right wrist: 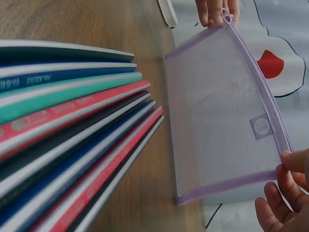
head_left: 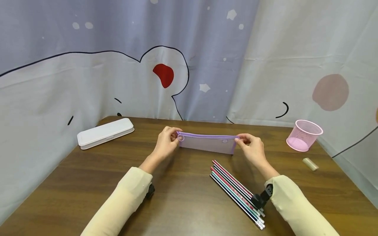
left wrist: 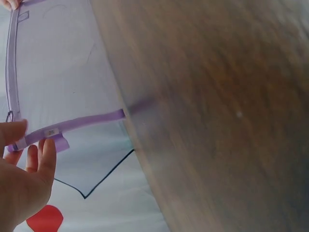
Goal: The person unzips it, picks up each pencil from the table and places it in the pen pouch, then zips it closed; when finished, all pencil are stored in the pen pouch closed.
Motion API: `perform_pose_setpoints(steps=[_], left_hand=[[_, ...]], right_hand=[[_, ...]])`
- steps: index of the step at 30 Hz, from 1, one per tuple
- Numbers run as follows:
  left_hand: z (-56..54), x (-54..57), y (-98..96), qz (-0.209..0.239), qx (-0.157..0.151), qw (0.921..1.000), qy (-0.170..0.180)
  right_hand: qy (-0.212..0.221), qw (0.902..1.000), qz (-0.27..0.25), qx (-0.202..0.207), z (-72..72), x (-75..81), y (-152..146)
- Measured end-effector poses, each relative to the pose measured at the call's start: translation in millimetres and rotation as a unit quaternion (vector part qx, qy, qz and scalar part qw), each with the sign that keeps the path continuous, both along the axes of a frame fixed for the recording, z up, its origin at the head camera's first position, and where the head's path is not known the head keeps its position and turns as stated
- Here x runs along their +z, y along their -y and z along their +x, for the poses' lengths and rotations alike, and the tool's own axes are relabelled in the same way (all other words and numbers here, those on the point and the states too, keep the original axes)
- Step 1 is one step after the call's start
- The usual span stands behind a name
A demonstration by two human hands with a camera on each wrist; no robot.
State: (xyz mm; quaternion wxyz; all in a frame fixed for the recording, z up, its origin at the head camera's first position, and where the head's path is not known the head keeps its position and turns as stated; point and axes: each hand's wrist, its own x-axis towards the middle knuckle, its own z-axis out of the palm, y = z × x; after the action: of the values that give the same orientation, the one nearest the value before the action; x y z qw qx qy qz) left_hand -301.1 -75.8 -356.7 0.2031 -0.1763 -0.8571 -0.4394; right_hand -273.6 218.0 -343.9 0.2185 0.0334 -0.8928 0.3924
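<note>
A see-through zippered pencil pouch (head_left: 206, 144) with purple edging is held up by its two top corners, its zipper edge uppermost. My left hand (head_left: 166, 141) pinches the corner by the round zipper pull. The opposite corner is pinched between thumb and finger of my right hand (head_left: 251, 148). In the right wrist view the pouch (right wrist: 217, 116) looks flat, with a small purple label near the zipper. Several striped pencils (head_left: 236, 193) in red, black, teal and blue lie side by side on the table, below the pouch and partly under the right wrist.
A white pencil case (head_left: 105, 132) lies at the back left of the wooden table (head_left: 183, 203). At the right stand a pink mesh pen cup (head_left: 304, 135) and, nearer, a small pale eraser-like block (head_left: 310, 164). A printed curtain (head_left: 206, 65) hangs behind the table.
</note>
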Motion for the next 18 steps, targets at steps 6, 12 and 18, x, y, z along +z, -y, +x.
perform_pose_setpoints(steps=[6,12,18], left_hand=[[-2.2,-0.7,-5.0,0.005,-0.017,0.9998,-0.002],[-0.1,0.9,-4.3,-0.008,-0.021,0.9997,-0.004],[1.7,3.7,-4.0,0.000,-0.039,0.9992,-0.006]], right_hand=[[0.001,0.9996,-0.028,0.001,3.6,-0.3,22],[-0.017,0.9935,-0.004,0.113,8.0,-4.1,97],[-0.101,0.9735,0.109,0.174,6.5,-3.2,146]])
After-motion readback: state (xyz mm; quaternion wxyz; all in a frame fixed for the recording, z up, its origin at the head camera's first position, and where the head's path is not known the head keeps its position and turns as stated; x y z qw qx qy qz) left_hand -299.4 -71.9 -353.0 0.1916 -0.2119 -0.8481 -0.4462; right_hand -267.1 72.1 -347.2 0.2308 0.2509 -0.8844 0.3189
